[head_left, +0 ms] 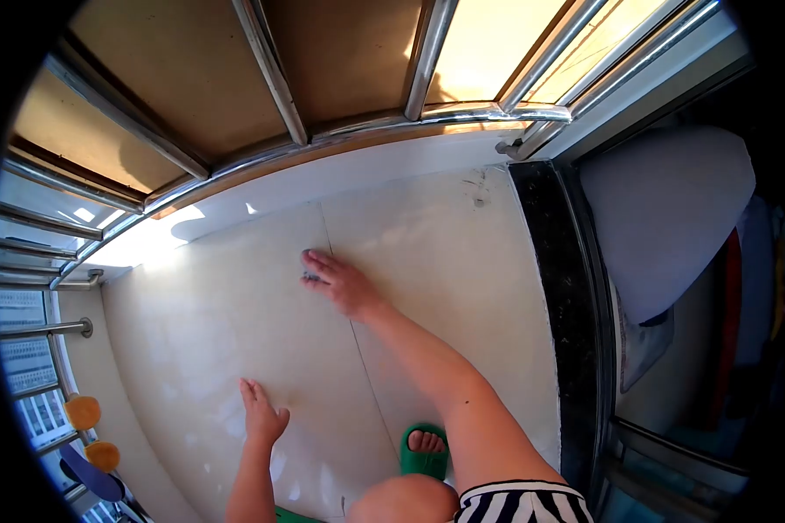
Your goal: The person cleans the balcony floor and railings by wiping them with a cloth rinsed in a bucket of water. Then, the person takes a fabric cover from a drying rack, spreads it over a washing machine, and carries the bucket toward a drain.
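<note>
My right hand (338, 283) reaches out over the pale tiled floor (436, 253), near the seam between two tiles. Its fingers are curled round a small greyish thing (310, 275), mostly hidden and too small to name. Lower left, my left hand (263, 413) hovers over or rests on the tiles, fingers extended and thumb apart, with nothing in it. A green slipper (425, 451) is on my foot at the bottom, beside my bent knee.
Metal railings (323, 135) curve along the far side above a low white ledge. A black stone strip (567, 322) and door frame border the right, with a grey cloth (672, 209) beyond. Orange and purple objects (92, 471) stand at lower left. Dark smudges (478, 199) mark the far corner.
</note>
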Demonstrator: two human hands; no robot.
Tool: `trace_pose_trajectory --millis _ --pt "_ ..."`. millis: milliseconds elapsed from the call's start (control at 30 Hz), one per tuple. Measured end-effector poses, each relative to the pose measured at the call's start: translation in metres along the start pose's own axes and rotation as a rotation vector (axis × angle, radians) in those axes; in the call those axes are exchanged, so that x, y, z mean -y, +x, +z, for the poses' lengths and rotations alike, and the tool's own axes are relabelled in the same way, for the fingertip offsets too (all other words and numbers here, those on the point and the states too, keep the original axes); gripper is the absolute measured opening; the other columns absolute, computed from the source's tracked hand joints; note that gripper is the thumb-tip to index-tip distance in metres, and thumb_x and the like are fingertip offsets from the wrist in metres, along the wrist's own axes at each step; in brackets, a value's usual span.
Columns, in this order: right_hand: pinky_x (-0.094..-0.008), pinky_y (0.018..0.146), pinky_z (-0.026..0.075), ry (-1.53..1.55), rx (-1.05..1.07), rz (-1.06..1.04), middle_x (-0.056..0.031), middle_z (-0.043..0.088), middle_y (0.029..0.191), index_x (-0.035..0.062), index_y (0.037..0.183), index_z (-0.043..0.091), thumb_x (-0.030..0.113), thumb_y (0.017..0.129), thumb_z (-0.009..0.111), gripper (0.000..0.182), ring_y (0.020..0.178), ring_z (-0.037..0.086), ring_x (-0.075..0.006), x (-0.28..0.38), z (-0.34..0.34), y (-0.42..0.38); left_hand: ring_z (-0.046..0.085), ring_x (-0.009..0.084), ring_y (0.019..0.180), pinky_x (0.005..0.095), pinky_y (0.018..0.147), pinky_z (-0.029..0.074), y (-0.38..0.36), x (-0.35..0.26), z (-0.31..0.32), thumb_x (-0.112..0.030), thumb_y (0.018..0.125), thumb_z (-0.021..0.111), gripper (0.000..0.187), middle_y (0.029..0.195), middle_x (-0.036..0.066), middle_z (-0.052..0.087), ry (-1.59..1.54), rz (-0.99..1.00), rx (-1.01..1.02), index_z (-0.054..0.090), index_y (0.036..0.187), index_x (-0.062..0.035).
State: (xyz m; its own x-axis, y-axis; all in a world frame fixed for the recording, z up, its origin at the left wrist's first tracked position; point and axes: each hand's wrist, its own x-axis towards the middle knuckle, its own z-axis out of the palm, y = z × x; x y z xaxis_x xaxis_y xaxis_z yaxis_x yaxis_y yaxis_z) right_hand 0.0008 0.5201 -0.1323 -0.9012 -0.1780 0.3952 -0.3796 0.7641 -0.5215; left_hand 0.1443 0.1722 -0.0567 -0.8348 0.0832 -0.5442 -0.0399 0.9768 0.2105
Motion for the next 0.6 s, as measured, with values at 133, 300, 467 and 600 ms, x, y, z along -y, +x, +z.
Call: trace_pose_trajectory --millis 133,300,467,600 --pt "-0.0391 0.105 0.037 -0.198 -0.192 0.249 -0.0155 0.044 0.139 0.0091 0.117 0.061 0.003 0.084 0.050 0.035 0.127 0.042 -0.0344 -0.121 -0.057 -0.027 0.006 0.0470 0.138 0.0409 0.113 0.018 -0.007 0.013 0.011 -0.018 0.069 0.064 0.090 0.145 0.038 0.002 0.020 -0.004 0.025 0.016 0.135 0.0190" --pt "-0.0360 0.107 0.035 0.385 -0.061 0.267 -0.0117 0.043 0.139 0.0089 0.125 0.056 0.007 0.084 0.051 0.041 0.129 0.040 -0.0273 0.028 -0.041 -0.069 0.006 0.0483 0.138 0.0429 0.113 0.017 -0.014 -0.002 0.011 -0.019 0.069 0.065 0.092 0.144 0.039 0.004 0.099 -0.063 -0.010 0.015 0.135 0.0190" --pt "-0.0380 0.108 0.034 0.446 0.243 -0.312 -0.0058 0.046 0.139 0.0111 0.113 0.060 0.014 0.085 0.049 0.030 0.131 0.040 -0.0212 0.196 0.024 -0.185 0.007 0.0491 0.137 0.0453 0.113 0.015 -0.003 0.002 0.014 -0.019 0.070 0.063 0.089 0.144 0.040 0.006 -0.007 -0.051 -0.049 0.015 0.135 0.0195" --pt "-0.0369 0.108 0.032 0.220 0.233 -0.204 -0.0048 0.043 0.141 0.0139 0.116 0.060 0.015 0.086 0.047 0.032 0.133 0.037 -0.0194 0.132 0.014 -0.155 0.007 0.0490 0.137 0.0444 0.113 0.015 -0.006 0.005 0.014 -0.019 0.071 0.062 0.088 0.143 0.040 0.005 -0.021 -0.002 -0.043 0.016 0.134 0.0198"
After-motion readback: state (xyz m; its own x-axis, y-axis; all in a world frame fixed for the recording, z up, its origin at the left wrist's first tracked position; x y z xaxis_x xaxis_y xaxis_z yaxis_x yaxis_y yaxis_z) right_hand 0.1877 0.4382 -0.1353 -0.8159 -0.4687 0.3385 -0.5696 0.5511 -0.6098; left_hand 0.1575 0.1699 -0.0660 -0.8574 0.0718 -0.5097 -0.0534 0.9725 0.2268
